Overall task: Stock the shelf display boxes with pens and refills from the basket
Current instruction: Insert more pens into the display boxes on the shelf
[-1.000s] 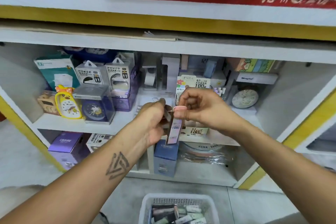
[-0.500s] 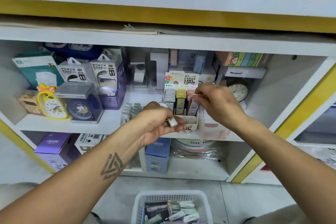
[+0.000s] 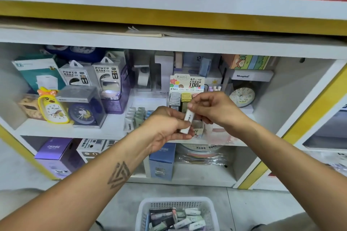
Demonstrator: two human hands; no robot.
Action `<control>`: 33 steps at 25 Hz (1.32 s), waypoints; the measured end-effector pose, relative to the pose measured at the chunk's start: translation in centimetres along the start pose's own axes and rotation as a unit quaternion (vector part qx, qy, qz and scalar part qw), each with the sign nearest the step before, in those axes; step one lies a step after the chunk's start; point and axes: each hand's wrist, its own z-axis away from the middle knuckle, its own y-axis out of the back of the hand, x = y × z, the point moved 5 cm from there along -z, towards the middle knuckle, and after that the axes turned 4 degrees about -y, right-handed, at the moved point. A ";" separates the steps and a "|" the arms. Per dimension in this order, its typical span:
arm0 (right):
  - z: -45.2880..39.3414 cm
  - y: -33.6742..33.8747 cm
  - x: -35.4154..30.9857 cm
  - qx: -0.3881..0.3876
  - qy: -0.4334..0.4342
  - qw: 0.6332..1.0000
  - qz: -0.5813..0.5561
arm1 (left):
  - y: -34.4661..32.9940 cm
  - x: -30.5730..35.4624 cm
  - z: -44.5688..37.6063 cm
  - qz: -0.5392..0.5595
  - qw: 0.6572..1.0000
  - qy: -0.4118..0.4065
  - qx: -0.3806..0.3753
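moved: right hand (image 3: 212,108) has come off the display box and now pinches the refill's top.
refill: small white oblong plastic refill case (image 3: 188,120), tilted, before the printed card display box (image 3: 187,99).
hidden: its print is unreadable.
left hand (image 3: 167,127): pinches the lower end.
basket: white plastic basket (image 3: 210,212) below.

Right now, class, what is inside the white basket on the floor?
The white basket holds a loose pile of small lead-refill cases, pale green, white and dark ones. The frame's bottom edge cuts off its front, and whatever lies under the top layer is covered.
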 end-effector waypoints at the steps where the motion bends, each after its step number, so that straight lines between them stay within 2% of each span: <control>1: 0.0 0.4 -0.1 0.007 -0.008 1.000 -0.011 | 0.0 0.1 0.0 -0.015 1.000 -0.010 0.008; 4: -0.2 1.6 0.0 0.036 -0.009 0.999 0.005 | 2.3 1.0 -0.5 -0.151 0.982 -0.060 0.097; 6: -0.4 1.2 0.0 0.038 -0.003 0.999 0.035 | 5.0 2.2 -0.6 -0.255 0.943 -0.112 0.180; 8: -0.8 -0.1 -0.4 0.014 0.007 1.000 0.026 | 8.0 3.0 -0.4 -0.310 0.913 -0.140 0.226; 10: -1.4 -1.6 -0.9 0.003 0.013 1.000 0.020 | 10.2 2.9 0.1 -0.398 0.878 -0.143 0.226; 13: -2.5 -3.5 -1.6 0.023 0.013 0.999 0.041 | 11.9 1.5 0.7 -0.577 0.788 -0.141 0.163; 14: -2.9 -4.1 -1.7 0.023 0.009 0.999 0.035 | 12.3 0.8 0.8 -0.604 0.772 -0.137 0.142; 18: -3.9 -5.9 -1.7 0.014 -0.007 1.000 -0.014 | 13.5 -0.5 1.2 -0.626 0.761 -0.139 0.095; 23: -4.3 -6.8 -1.6 0.002 -0.010 1.000 -0.003 | 13.7 -1.2 1.5 -0.637 0.752 -0.161 0.062; 27: -4.5 -6.5 -2.6 0.050 0.069 0.992 0.093 | 14.4 -0.7 1.9 -0.621 0.762 -0.150 0.103; 30: -4.9 -6.6 -3.2 0.070 0.090 0.989 0.096 | 15.3 0.1 2.5 -0.591 0.780 -0.128 0.162; 33: -5.2 -7.1 -3.3 0.062 0.082 0.990 0.097 | 15.0 0.0 2.7 -0.598 0.775 -0.149 0.136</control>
